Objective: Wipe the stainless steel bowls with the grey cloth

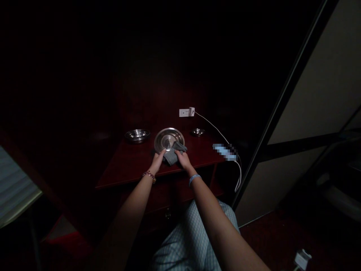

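Between my hands a round, shiny metal plate [163,140] is tilted up, its inner face toward me. My left hand [158,160] grips the plate's lower left rim, thumb on the face. A grey cloth [170,157] lies bunched over the lower right of the plate and hangs below it. My right hand [183,159] is closed on this cloth against the plate, with the thumb on top; its other fingers are hidden. Left of the plate, stacked metal dishes [137,134] rest on the dark red tabletop [121,165]. A small metal bowl [197,132] stands to the right.
A white wall socket [184,112] holds a plug, whose white cable [213,126] runs down to a blurred-out bluish object [225,151] at the table's right. A drawer with a metal latch [168,213] is below. Light panels [307,86] stand at right. The room is dim.
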### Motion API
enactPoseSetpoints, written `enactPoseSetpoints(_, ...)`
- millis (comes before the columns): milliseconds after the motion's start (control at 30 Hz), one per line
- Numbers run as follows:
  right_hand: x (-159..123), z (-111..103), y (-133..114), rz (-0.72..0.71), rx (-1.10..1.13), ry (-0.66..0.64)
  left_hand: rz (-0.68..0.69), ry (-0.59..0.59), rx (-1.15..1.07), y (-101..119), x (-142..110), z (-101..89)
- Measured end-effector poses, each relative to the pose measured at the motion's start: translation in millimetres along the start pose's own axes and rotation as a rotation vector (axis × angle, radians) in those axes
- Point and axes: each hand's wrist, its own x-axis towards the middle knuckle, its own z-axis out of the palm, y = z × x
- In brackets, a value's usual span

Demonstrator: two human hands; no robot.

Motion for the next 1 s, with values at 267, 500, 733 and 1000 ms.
enactPoseSetpoints(267,3.0,1.3,4.9,0.013,-0.075,0.002,-0.055,0.001,-0.031,-11.0,5.7,-5.3)
enactPoseSetpoints(500,2.9,1.7,4.5,-0.045,-0.108,0.001,-0.047,0.053,-0.004,-13.6,10.7,-4.8)
enactPoseSetpoints(733,1.0,2.5,0.7,-0.075,-0.132,-0.005,-0.058,0.347,0.061,-9.6,14.0,-5.4)
enactPoseSetpoints(1000,-0.5,1.6,-2.9,-0.029,-0.122,0.004,-0.086,0.356,0.080,-1.8,8.5,-4.7)
